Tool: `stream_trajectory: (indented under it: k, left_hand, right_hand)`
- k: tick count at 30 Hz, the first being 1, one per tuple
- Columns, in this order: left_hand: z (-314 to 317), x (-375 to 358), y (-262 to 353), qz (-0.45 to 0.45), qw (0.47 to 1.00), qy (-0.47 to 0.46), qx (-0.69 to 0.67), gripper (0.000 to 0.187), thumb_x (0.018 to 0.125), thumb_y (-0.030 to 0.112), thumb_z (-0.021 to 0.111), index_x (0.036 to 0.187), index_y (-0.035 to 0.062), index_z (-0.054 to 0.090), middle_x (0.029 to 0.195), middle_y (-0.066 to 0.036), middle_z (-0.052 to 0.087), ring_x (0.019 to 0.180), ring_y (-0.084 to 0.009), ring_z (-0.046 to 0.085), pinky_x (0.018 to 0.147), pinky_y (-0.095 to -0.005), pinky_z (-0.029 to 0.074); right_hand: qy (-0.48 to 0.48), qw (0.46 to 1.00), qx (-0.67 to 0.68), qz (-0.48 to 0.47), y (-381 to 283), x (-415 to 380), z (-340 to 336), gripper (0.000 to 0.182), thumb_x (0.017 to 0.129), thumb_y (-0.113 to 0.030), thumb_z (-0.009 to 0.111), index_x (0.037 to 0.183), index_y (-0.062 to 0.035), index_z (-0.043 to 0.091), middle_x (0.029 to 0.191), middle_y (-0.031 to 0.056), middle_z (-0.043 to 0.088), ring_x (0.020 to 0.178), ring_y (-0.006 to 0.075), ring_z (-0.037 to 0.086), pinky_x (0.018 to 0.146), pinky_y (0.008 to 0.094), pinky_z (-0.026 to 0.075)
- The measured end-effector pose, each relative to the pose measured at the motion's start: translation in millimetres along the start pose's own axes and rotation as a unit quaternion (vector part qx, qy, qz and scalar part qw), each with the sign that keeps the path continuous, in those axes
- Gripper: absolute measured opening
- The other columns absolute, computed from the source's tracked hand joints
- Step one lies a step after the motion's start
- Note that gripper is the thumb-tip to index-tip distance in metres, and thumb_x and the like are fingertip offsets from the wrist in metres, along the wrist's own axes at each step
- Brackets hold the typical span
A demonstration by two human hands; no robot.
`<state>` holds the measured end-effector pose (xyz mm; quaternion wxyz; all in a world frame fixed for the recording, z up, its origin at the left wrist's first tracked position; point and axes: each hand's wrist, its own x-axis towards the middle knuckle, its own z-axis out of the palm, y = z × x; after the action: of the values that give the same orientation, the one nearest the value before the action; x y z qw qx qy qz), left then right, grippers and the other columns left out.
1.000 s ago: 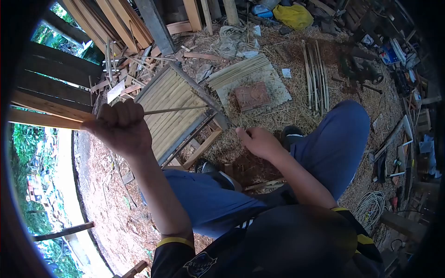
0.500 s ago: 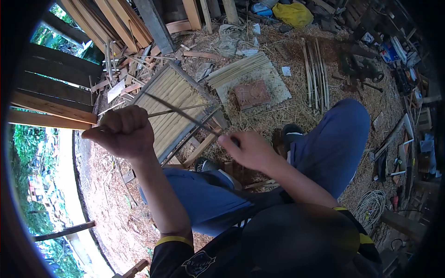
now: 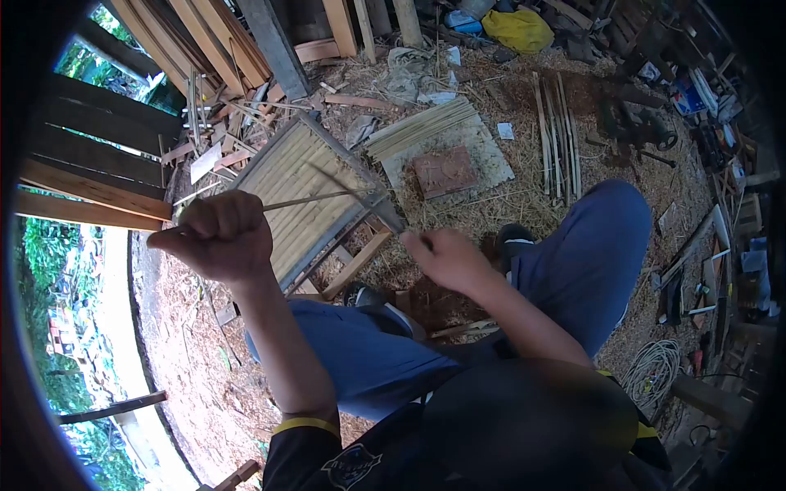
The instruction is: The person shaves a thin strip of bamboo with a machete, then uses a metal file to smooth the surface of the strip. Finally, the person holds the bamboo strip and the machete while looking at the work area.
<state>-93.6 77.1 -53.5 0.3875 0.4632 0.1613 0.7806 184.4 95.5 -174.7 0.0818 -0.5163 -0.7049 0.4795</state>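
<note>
My left hand is closed in a fist round a thin bamboo stick, which points out to the right. In my closed right hand is a long knife, its dark blade slanting up and to the left. Blade and stick cross in this view near the stick's far end. Below them stands a bamboo-slat panel in a dark wooden frame, tilted in front of my legs. Fingers hide most of the knife's handle.
A reddish carved block and a bundle of thin bamboo strips lie on a pale sheet. Longer sticks rest to its right. Coiled cord lies at right; planks lean at upper left.
My right hand has shifted slightly right and the knife with it, its tip now further right, towards the stick's far end. My left hand has barely moved.
</note>
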Motion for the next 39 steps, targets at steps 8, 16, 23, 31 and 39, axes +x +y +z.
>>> stream_trajectory:
  k: [8, 16, 23, 31, 39]
  left_hand:
    - [-1, 3, 1, 0.009, 1.0, -0.009, -0.01, 0.071, 0.094, 0.079, 0.037, 0.062, 0.0185, 0.022, 0.051, 0.005, 0.015, 0.046, -0.0107, 0.012, 0.045, -0.03, 0.013]
    - [0, 1, -1, 0.001, 0.996, -0.058, -0.064, 0.071, 0.096, 0.078, 0.037, 0.061, 0.0179, 0.023, 0.051, 0.005, 0.016, 0.046, -0.011, 0.012, 0.045, -0.0303, 0.012]
    - [-2, 0, 0, -0.001, 0.999, -0.032, -0.036, 0.072, 0.094, 0.079, 0.039, 0.061, 0.018, 0.023, 0.051, 0.006, 0.015, 0.046, -0.0102, 0.011, 0.045, -0.03, 0.012]
    - [4, 1, 0, 0.001, 0.999, -0.022, -0.032, 0.07, 0.096, 0.078, 0.038, 0.061, 0.0183, 0.022, 0.051, 0.006, 0.015, 0.046, -0.0103, 0.011, 0.045, -0.0295, 0.012]
    - [4, 4, 1, 0.005, 1.0, 0.018, -0.014, 0.071, 0.097, 0.077, 0.036, 0.06, 0.0187, 0.021, 0.05, 0.005, 0.014, 0.046, -0.0109, 0.011, 0.045, -0.0301, 0.01]
  right_hand:
    - [0.024, 0.996, 0.049, -0.07, 1, 2, 10, 0.064, 0.102, -0.056, 0.047, 0.092, 0.002, 0.072, 0.075, 0.0261, 0.066, 0.077, 0.0447, 0.068, 0.073, 0.0496, 0.051]
    - [-0.003, 1.0, 0.018, 0.019, 13, 1, -3, 0.068, 0.101, -0.059, 0.047, 0.091, 0.0037, 0.072, 0.075, 0.0254, 0.067, 0.08, 0.0443, 0.069, 0.077, 0.0487, 0.052]
    - [0.008, 1.0, 0.028, 0.006, 22, 4, 6, 0.07, 0.101, -0.06, 0.047, 0.087, 0.004, 0.071, 0.074, 0.0246, 0.067, 0.076, 0.0438, 0.067, 0.073, 0.0499, 0.051]
    - [0.008, 1.0, 0.004, 0.03, 44, 18, 8, 0.07, 0.1, -0.06, 0.048, 0.083, 0.0037, 0.07, 0.071, 0.0246, 0.065, 0.074, 0.0435, 0.067, 0.074, 0.0509, 0.051]
    - [0.002, 0.997, 0.002, 0.08, 44, 16, 10, 0.075, 0.097, -0.066, 0.045, 0.083, 0.0017, 0.073, 0.075, 0.0236, 0.069, 0.078, 0.0408, 0.071, 0.074, 0.0488, 0.054]
